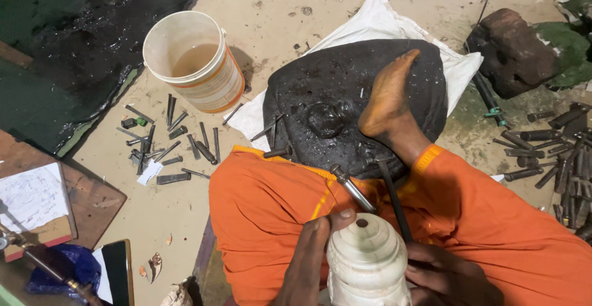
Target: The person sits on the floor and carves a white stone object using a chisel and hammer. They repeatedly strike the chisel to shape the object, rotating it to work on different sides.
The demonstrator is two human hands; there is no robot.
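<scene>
A white, ridged, shell-like carved piece (367,263) stands upright in my lap, with a small dark hole in its top. My left hand (306,260) grips its left side, thumb lying across the top edge. My right hand (449,276) sits against its right side and is closed on a thin dark metal rod (393,198) that slants up and away over my orange-clothed legs (271,213). A short silver-tipped tool (351,187) lies on the orange cloth just beyond the piece. My bare foot (390,99) rests on a black cushion-like pad (336,96).
A white bucket (203,78) holding murky water stands to the upper left. Several dark chisels and punches (163,139) lie scattered on the floor left, more (564,158) at the right. A brown rock (512,50) sits at the upper right, a wooden board with paper (37,198) at the left.
</scene>
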